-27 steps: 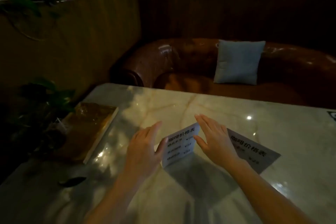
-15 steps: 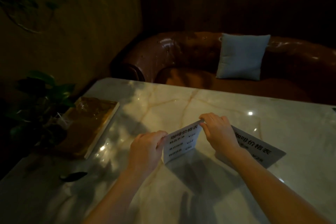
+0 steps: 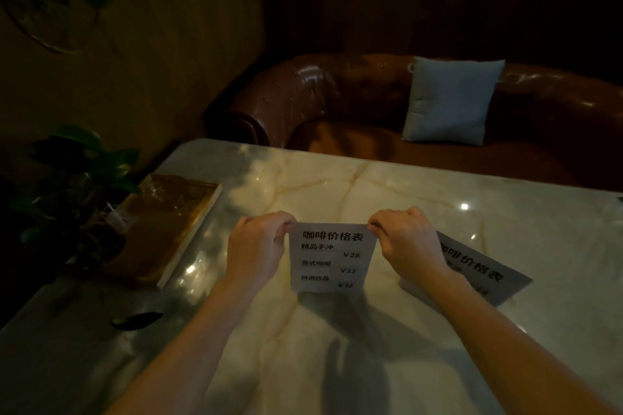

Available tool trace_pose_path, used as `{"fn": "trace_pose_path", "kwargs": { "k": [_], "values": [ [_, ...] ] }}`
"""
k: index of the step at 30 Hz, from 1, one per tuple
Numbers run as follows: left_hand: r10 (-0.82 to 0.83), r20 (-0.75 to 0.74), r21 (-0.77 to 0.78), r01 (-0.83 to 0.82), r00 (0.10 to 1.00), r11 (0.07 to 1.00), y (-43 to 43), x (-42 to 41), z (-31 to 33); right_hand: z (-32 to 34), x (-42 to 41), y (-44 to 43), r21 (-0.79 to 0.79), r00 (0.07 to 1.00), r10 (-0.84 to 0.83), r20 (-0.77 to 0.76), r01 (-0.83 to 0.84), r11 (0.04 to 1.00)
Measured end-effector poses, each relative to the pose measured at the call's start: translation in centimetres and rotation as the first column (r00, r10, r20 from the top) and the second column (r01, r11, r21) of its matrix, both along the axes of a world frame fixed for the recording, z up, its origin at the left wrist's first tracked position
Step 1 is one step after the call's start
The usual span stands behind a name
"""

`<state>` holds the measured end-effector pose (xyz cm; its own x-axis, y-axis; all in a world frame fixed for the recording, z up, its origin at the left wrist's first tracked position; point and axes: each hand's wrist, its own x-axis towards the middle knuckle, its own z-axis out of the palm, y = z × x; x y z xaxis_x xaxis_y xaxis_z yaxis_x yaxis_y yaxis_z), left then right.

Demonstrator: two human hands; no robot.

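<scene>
A small white price card [image 3: 332, 261] printed with dark characters and prices stands upright, facing me, over the marble table [image 3: 371, 347]. My left hand [image 3: 258, 248] pinches its top left corner. My right hand [image 3: 408, 244] pinches its top right corner. A second printed card [image 3: 478, 266] lies flat on the table just right of my right hand, partly hidden under my right wrist.
A wooden-framed block [image 3: 168, 222] lies at the table's left edge beside a leafy plant [image 3: 70, 185]. A dark leaf [image 3: 136, 320] lies on the near left. Behind the table stands a brown leather sofa [image 3: 337, 101] with a pale blue cushion [image 3: 450, 101].
Both hands went from flat beside the card to pinching its top corners. The card has turned from angled to squarely facing me.
</scene>
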<state>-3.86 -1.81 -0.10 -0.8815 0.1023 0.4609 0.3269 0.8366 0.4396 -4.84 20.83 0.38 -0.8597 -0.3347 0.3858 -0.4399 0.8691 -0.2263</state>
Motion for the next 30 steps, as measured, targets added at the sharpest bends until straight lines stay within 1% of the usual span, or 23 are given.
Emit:
{"fn": "trace_pose_path", "kwargs": {
  "k": [6,11,15,18,24,26,30],
  "values": [
    [-0.025,0.02,-0.028,0.026,0.999,0.999,-0.6,-0.6,-0.4,0.1,1.9,-0.4,-0.017,1.0,0.016,0.011,-0.016,1.0],
    [-0.06,0.053,-0.036,0.062,0.997,0.997,-1.1,-0.4,-0.6,0.0,3.1,-0.5,-0.037,0.996,0.075,0.057,-0.073,0.997],
    [-0.1,0.131,-0.005,0.101,0.986,0.995,-1.9,-0.2,-0.5,-0.1,3.4,-0.7,-0.055,0.989,0.102,0.108,-0.096,0.994],
    [-0.104,0.19,-0.008,0.108,0.976,0.994,-2.1,0.0,-0.3,-0.2,3.5,-0.8,-0.07,0.988,0.107,0.109,-0.1,0.993],
    [-0.12,0.339,0.005,0.126,0.933,0.992,-2.3,-0.4,0.1,-0.3,3.4,-0.6,-0.044,0.99,0.092,0.106,-0.087,0.995],
    [-0.105,0.306,-0.005,0.112,0.946,0.994,-1.7,-0.5,0.3,0.0,3.3,-0.4,-0.03,0.995,0.073,0.071,-0.071,0.997],
    [-0.146,0.128,-0.039,0.152,0.981,0.988,1.2,-0.5,1.7,1.1,3.5,0.8,-0.038,1.0,-0.006,0.002,0.006,0.999]
  ]
}}
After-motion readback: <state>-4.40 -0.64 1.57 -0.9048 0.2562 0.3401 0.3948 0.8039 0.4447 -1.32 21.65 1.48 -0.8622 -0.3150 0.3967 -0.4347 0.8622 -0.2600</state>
